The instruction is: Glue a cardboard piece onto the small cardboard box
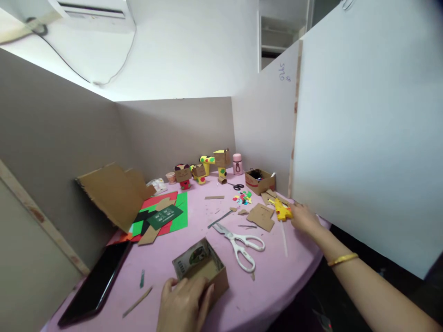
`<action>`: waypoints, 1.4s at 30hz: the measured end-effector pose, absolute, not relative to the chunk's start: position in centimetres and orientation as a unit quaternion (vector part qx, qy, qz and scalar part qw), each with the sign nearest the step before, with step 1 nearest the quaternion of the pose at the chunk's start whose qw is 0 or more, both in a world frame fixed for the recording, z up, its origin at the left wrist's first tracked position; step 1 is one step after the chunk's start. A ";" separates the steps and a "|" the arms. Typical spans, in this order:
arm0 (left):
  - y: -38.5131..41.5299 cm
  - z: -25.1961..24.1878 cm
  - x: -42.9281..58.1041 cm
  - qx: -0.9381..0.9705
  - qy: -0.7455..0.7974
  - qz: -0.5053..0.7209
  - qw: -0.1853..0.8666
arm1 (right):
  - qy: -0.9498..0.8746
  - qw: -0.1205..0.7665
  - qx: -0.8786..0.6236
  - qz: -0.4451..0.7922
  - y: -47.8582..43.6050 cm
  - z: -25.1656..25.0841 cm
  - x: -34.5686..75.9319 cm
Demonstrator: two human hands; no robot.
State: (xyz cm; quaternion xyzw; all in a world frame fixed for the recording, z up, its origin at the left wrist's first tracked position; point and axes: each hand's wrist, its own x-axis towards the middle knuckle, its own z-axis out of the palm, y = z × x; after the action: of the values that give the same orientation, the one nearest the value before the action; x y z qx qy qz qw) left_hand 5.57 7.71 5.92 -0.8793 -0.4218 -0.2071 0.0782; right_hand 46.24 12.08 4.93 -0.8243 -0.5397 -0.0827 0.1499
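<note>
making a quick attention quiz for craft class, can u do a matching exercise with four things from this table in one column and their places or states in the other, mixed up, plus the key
Things
1. box with a printed inner wall
2. yellow tool
3. larger scissors
4. bottle

Places and states
A. standing at the far end of the table
B. at the right grip
C. white-handled, lying flat
D. at the near side, touched by the left grip

Right pairs: 1-D, 2-B, 3-C, 4-A
</note>
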 end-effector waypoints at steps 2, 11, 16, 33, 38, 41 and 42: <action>7.1 6.8 6.0 -0.875 -0.444 -0.190 0.030 | -0.550 0.142 -0.819 -0.082 12.5 3.8 46.7; 5.6 9.3 6.9 -0.856 -0.501 -0.131 -0.013 | -0.561 0.247 -0.788 -0.060 13.5 0.9 48.6; 5.7 8.6 7.0 -0.859 -0.500 -0.115 0.002 | -0.538 0.395 -0.745 -0.001 9.7 2.8 48.0; 6.2 8.2 6.8 -0.868 -0.486 -0.103 0.015 | -0.399 0.599 -0.597 0.355 3.3 3.9 38.1; 6.1 8.6 6.7 -0.871 -0.481 -0.099 0.008 | -0.377 0.595 -0.596 0.386 3.1 4.5 38.4; 6.0 8.7 6.7 -0.869 -0.484 -0.098 0.005 | -0.378 0.594 -0.588 0.398 2.3 5.0 37.7; 6.0 8.7 6.7 -0.869 -0.485 -0.098 0.006 | -0.389 0.579 -0.588 0.410 1.9 5.1 37.2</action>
State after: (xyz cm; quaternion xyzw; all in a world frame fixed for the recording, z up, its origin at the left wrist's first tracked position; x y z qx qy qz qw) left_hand 6.73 6.01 8.72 -0.8688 -0.4853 -0.0978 0.0060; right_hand 37.20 1.86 5.09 -0.5875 -0.3888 0.4099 0.5793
